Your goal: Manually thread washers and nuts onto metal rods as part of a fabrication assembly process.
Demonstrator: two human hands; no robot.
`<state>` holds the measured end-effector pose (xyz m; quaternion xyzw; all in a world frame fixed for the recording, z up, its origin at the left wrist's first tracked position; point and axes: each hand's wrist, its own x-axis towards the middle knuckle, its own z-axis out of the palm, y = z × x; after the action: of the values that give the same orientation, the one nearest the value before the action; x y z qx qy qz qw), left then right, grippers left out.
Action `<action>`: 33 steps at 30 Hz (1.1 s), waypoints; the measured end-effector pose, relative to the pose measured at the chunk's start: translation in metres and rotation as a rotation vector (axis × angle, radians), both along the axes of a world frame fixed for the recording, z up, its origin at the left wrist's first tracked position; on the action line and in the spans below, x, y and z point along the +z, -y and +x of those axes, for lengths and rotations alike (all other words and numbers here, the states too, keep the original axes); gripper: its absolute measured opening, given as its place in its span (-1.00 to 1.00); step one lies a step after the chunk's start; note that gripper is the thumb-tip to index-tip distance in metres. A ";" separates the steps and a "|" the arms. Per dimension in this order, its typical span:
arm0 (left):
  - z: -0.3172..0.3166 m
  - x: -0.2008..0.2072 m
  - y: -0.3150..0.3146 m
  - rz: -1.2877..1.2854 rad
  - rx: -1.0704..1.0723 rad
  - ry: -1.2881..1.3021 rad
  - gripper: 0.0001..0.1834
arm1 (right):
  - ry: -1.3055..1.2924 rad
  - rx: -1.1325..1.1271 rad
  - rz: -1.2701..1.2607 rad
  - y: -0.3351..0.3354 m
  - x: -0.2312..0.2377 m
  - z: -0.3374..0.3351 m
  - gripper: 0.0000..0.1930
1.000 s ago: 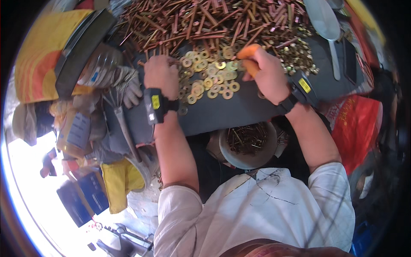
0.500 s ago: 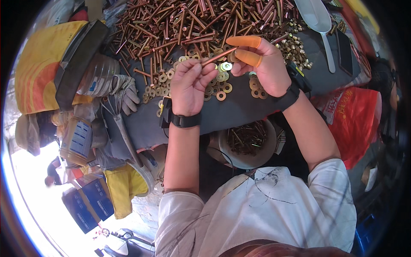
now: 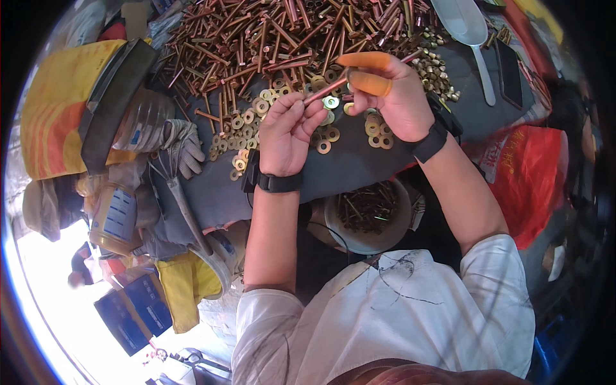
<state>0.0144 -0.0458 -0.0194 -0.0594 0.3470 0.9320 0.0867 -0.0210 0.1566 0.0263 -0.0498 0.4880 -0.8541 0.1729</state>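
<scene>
A copper-coloured bolt (image 3: 326, 90) slants between my two hands above the washers. My left hand (image 3: 284, 138) pinches its lower left end between thumb and fingers. At the upper right end is my right hand (image 3: 401, 102), closed round the tip, with orange finger cots (image 3: 370, 83) on two digits. Those digits partly hide the bolt's tip, and what else they may hold there is unclear. Flat brass-coloured washers (image 3: 240, 138) lie loose beneath and beside both hands. Beyond them spreads a big heap of copper-coloured bolts (image 3: 256, 42).
Small brass-coloured nuts (image 3: 436, 70) lie right of the heap, near a white scoop (image 3: 471, 32) and a dark phone (image 3: 509, 74). Below the table edge is a bucket of bolts (image 3: 405, 215). Left are a grey glove (image 3: 189, 151) and plastic jar (image 3: 114, 215); a red bag (image 3: 529, 186) hangs right.
The table and its contents have shifted slightly left in view. My hands stay almost in place, still holding the bolt; the right fingers have moved a little around its tip.
</scene>
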 end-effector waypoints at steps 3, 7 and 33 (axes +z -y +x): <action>0.001 0.003 -0.002 -0.018 -0.023 0.002 -0.84 | -0.003 0.011 0.061 0.004 0.006 0.007 -0.73; 0.007 0.008 -0.013 -0.174 -0.102 0.034 -0.80 | -0.032 -0.022 0.082 0.008 0.000 0.008 -0.70; 0.010 0.010 -0.028 -0.283 -0.058 0.029 -0.82 | 0.032 0.106 -0.032 -0.008 -0.002 0.002 -0.70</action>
<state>0.0243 -0.0175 -0.0094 -0.0743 0.4751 0.8700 0.1091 -0.0187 0.1648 0.0245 -0.0645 0.4683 -0.8520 0.2250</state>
